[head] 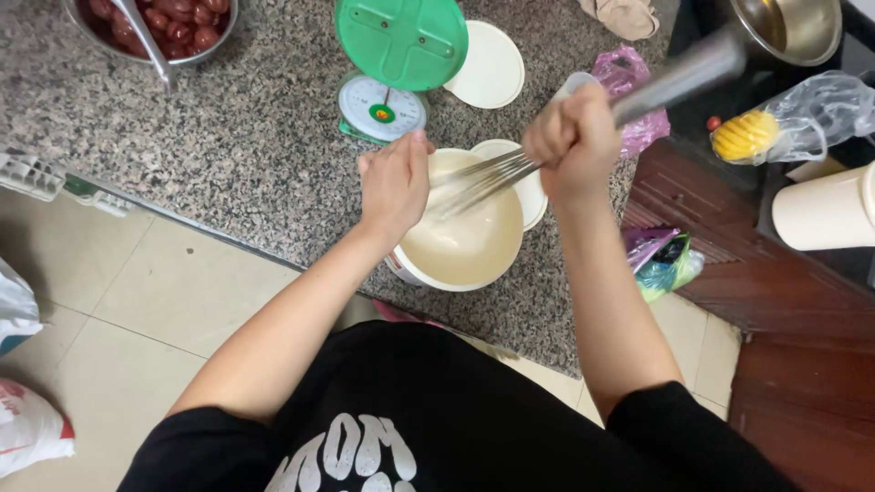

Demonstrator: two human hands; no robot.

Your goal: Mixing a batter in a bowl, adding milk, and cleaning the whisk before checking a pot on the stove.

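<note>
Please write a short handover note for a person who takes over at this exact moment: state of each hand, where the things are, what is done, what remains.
Left hand: grips the rim of the cream bowl, steadying it on the granite counter.
Right hand: closed around the whisk, whose wires are dipped in the pale batter.
Nearby: green kitchen scale behind the bowl, white lid beside it, metal bowl of red fruit at far left.
Done: batter is in the bowl, looks smooth.
Left: whisk not yet lifted out.
</note>
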